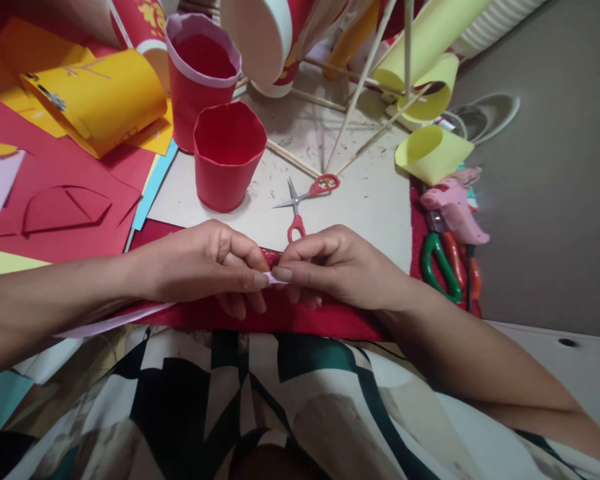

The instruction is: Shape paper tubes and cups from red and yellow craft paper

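Between my two hands is a narrow lilac paper strip, pinched close to one end. My left hand holds it between thumb and fingers, and its long tail trails below my left forearm. From the other side, my right hand grips the short end, thumb on top. Just beyond my fingers lie open scissors with red handles on the white board. A small red paper cup stands upright behind my left hand. Behind it is a taller red cup with a lilac rim.
Red paper sheets and a yellow paper tube lie at left. A frame of wooden sticks stands at the back. To the right are pale yellow paper rolls, a pink glue gun and green-handled scissors.
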{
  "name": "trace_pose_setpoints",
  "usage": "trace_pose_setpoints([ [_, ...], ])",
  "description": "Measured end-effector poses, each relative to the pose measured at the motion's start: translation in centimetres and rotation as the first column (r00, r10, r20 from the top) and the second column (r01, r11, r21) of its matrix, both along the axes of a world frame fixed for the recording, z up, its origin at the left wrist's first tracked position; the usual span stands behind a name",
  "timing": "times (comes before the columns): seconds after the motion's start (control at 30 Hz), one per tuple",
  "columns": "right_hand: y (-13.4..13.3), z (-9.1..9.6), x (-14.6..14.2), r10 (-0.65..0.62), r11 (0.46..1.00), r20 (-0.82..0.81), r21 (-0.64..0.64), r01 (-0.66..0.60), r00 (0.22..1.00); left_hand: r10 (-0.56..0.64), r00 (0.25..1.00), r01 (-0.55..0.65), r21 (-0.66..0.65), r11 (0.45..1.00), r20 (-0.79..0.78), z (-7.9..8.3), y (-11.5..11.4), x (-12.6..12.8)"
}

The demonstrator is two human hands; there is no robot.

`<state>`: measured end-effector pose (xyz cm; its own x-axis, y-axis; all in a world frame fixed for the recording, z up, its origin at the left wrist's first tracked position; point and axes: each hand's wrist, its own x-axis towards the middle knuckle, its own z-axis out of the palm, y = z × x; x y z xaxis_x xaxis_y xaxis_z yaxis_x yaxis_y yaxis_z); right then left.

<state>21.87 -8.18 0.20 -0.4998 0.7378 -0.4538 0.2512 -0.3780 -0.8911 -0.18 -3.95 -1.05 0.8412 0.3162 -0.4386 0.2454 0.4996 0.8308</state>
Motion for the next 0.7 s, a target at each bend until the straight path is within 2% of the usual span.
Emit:
trace_pose_setpoints([
  [0.13,-0.38,0.0,0.03,-0.039,0.988,0.029,0.149,0.034,0.999,-0.012,1.0,0.012,-0.085,0.996,-0.004,0.06,0.3,-0.07],
  [0.23,-0.33,0.12,-0.01,-0.033,0.988,0.051,0.156,0.025,0.998,0.012,1.0,-0.012,-0.081,0.997,0.005,0.04,0.28,-0.01],
  [0.37,0.14,0.1,-0.12,0.049,0.998,0.052,0.047,-0.051,0.997,0.001,0.999,-0.001,0.017,1.0,0.036,0.07,0.13,0.14],
  [0.5,0.42,-0.17,-0.28,0.133,0.985,-0.03,-0.105,-0.135,0.991,-0.002,1.0,-0.002,0.118,0.993,0.029,0.37,-0.09,0.36],
  [0.6,0.42,-0.28,-0.35,0.154,0.964,-0.07,-0.206,-0.165,0.986,0.011,1.0,-0.011,0.146,0.989,-0.004,0.45,-0.32,0.48],
  [0.7,0.4,-0.25,-0.32,0.14,0.958,-0.062,-0.245,-0.151,0.988,-0.001,1.0,0.003,0.143,0.99,-0.013,0.2,-0.39,0.41],
])
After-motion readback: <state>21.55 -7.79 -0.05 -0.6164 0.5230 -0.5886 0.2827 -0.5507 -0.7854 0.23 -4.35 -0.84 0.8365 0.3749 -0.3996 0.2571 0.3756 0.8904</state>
